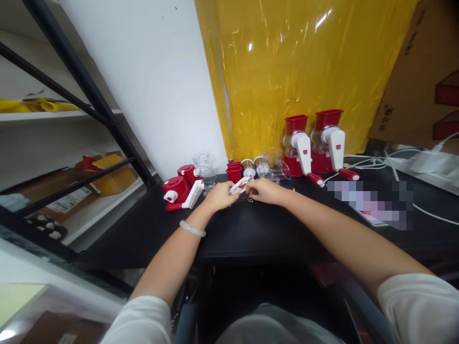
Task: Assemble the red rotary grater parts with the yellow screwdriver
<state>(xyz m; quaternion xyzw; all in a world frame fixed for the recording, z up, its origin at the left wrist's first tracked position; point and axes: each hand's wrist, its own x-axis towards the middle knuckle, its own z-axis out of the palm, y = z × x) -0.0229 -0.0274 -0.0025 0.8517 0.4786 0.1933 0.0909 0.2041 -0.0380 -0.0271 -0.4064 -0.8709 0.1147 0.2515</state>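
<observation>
My left hand [220, 196] grips one end of a white crank handle [240, 185] above the black table, its thumb lying along the part. At the handle's other end is my right hand [266, 191], fingers closed in a pinch; what they hold, if anything, is too small to make out. Just behind the hands are a red hopper [234, 170], a metal grating drum [248, 167] and a clear plastic housing [278, 167]. To the left lie red bases [178, 187] with another white crank [193, 194] leaning by them.
Two assembled red-and-white rotary graters [297, 148] stand at the right rear. White cables [369, 162] run past them, and a phone [373, 217] lies on the black table [236, 239]. A yellow plastic curtain [304, 62] hangs behind; metal-framed shelves [64, 114] are at left.
</observation>
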